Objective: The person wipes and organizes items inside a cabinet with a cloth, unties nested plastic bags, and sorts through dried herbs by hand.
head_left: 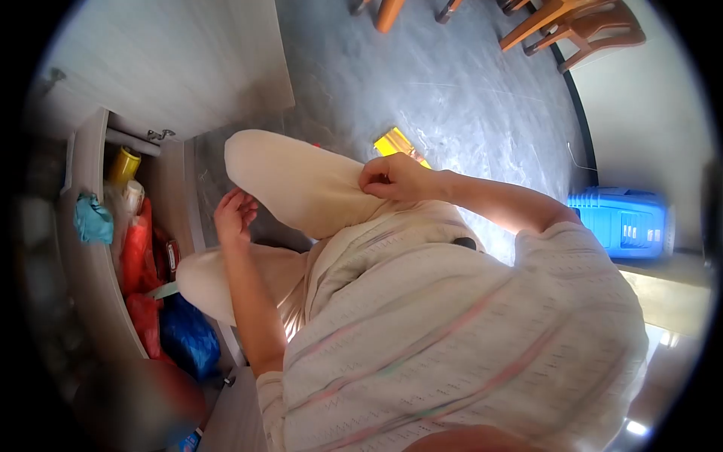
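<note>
My left hand [236, 215] hovers between my knees, near the open cabinet, its fingers loosely curled and a little apart, with nothing visible in it. Against the beige trouser leg [290, 177] rests my right hand [393, 179], thumb and fingertips pressed together; what they hold, if anything, is hidden. A yellow packet [393, 142] lies on the grey floor just beyond my right hand. Inside the cabinet [90, 279] are a yellow can [124, 165], red plastic bags [136, 252], a blue bag [188, 337] and a teal cloth [93, 219] over the edge.
The open cabinet door [188, 60] stands at the upper left. Brown chair legs [388, 13] and a brown plastic chair [602, 29] are at the top. A blue plastic container [621, 224] stands by the wall at the right.
</note>
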Demonstrator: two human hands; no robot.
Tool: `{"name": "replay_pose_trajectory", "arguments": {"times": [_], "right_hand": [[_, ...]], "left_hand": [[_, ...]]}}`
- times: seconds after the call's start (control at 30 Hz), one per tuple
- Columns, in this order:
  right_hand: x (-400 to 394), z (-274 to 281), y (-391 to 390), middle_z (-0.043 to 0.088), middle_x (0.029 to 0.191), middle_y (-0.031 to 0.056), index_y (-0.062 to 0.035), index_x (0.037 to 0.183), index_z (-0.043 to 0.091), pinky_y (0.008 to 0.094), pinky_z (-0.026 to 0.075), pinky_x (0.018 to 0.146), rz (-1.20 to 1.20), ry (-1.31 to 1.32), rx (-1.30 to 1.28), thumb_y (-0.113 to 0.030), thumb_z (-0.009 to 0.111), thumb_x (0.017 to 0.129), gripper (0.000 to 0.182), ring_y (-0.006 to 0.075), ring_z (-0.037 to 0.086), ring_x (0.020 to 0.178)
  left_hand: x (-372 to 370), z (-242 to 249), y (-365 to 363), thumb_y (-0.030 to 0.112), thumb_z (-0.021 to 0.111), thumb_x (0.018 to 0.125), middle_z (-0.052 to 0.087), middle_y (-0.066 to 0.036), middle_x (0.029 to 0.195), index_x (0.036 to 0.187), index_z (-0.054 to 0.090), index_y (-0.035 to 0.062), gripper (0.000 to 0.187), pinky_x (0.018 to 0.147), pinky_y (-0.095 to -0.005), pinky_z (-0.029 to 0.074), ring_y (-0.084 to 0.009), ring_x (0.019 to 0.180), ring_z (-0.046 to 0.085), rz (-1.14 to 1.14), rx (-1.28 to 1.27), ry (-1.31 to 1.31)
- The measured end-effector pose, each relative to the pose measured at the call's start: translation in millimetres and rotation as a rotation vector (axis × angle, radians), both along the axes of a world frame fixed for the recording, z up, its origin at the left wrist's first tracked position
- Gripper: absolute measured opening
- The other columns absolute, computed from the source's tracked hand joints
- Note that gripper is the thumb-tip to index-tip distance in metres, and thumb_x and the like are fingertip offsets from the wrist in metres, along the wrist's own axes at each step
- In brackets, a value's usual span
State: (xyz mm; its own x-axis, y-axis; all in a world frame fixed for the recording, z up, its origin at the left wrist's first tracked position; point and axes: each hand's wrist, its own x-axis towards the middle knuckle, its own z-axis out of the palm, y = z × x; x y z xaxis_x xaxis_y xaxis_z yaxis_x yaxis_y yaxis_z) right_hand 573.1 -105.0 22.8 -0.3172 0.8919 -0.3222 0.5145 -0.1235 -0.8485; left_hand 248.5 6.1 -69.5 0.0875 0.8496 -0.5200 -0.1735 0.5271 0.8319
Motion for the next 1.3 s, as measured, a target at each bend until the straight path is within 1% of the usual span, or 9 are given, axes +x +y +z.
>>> {"name": "replay_pose_trajectory", "arguments": {"times": [0.17,0.27,0.47,0.7,0.83,0.87,1.03,1.13,1.3], "right_hand": [[6,-9,7,0.061,0.085,0.0011,-0.0050,0.108,0.057,0.0244,0.047,0.069,-0.144,-0.019,0.314,-0.012,0.058,0.082,0.027,0.0073,0.056,0.076],[33,17,5,0.061,0.085,-0.0002,-0.0041,0.104,0.060,0.0250,0.047,0.070,-0.145,0.214,-0.221,-0.012,0.057,0.082,0.024,0.0074,0.056,0.076],[108,23,-1,0.061,0.074,0.0030,-0.0043,0.088,0.063,0.0222,0.047,0.058,-0.335,0.350,-0.188,-0.008,0.057,0.080,0.011,0.0088,0.056,0.066],[197,71,-5,0.060,0.076,0.0038,-0.0042,0.089,0.062,0.0236,0.048,0.060,-0.819,0.392,0.360,-0.013,0.057,0.082,0.012,0.0117,0.057,0.066],[199,127,14,0.062,0.075,0.0037,-0.0045,0.088,0.061,0.0214,0.047,0.060,-0.837,0.448,0.562,-0.016,0.062,0.084,0.012,0.0098,0.059,0.068],[189,123,26,0.062,0.073,0.0031,-0.0048,0.087,0.061,0.0205,0.047,0.058,-0.811,0.447,0.512,-0.016,0.061,0.084,0.012,0.0093,0.059,0.065],[166,68,107,0.061,0.068,0.0006,-0.0066,0.082,0.062,0.0178,0.045,0.050,-0.719,0.435,0.238,-0.017,0.061,0.084,0.011,0.0071,0.057,0.056],[150,-16,149,0.062,0.071,0.0045,-0.0037,0.085,0.063,0.0230,0.046,0.055,-0.682,0.387,0.001,-0.015,0.062,0.081,0.012,0.0114,0.059,0.064],[130,-53,171,0.065,0.080,0.0064,-0.0093,0.090,0.063,0.0319,0.049,0.061,-0.318,-0.201,0.362,-0.015,0.062,0.079,0.012,0.0210,0.062,0.066]], "left_hand": [[16,-9,14,0.014,0.061,0.080,0.062,-0.005,0.075,0.098,0.057,0.0031,0.021,0.049,-0.0209,0.045,-0.0123,0.059,0.060,-0.081,0.044,0.121],[15,-11,14,0.013,0.060,0.081,0.061,-0.004,0.074,0.098,0.058,0.0033,0.019,0.047,-0.0212,0.044,-0.0115,0.058,0.059,-0.138,-0.003,0.237],[34,-23,23,0.012,0.058,0.080,0.059,-0.004,0.071,0.099,0.058,0.0017,0.022,0.045,-0.0219,0.042,-0.0117,0.055,0.056,-0.247,-0.039,0.387],[98,-51,16,0.018,0.063,0.079,0.057,-0.003,0.067,0.096,0.062,-0.0001,0.025,0.050,-0.0234,0.043,-0.0102,0.057,0.054,-0.641,0.156,0.490],[169,-83,-29,0.039,0.066,0.075,0.065,-0.011,0.088,0.098,0.065,0.0083,0.039,0.073,-0.0369,0.049,-0.0236,0.084,0.062,-1.060,0.581,0.702],[181,-95,-41,0.045,0.062,0.076,0.065,-0.013,0.091,0.098,0.065,0.0109,0.041,0.077,-0.0400,0.048,-0.0275,0.089,0.061,-1.177,0.873,0.718],[208,-60,-74,0.043,0.052,0.080,0.062,-0.013,0.085,0.085,0.064,0.0108,0.035,0.075,-0.0433,0.046,-0.0328,0.086,0.058,-1.545,0.671,0.868],[217,-57,-69,0.057,0.046,0.081,0.061,-0.020,0.083,0.078,0.065,0.0017,0.059,0.068,-0.0472,0.044,-0.0340,0.081,0.059,-1.596,0.611,0.903],[207,-83,-89,0.061,0.053,0.075,0.058,-0.015,0.065,0.064,0.060,0.0052,0.057,0.050,-0.0444,0.044,-0.0311,0.060,0.059,-1.314,0.788,0.887]]}}
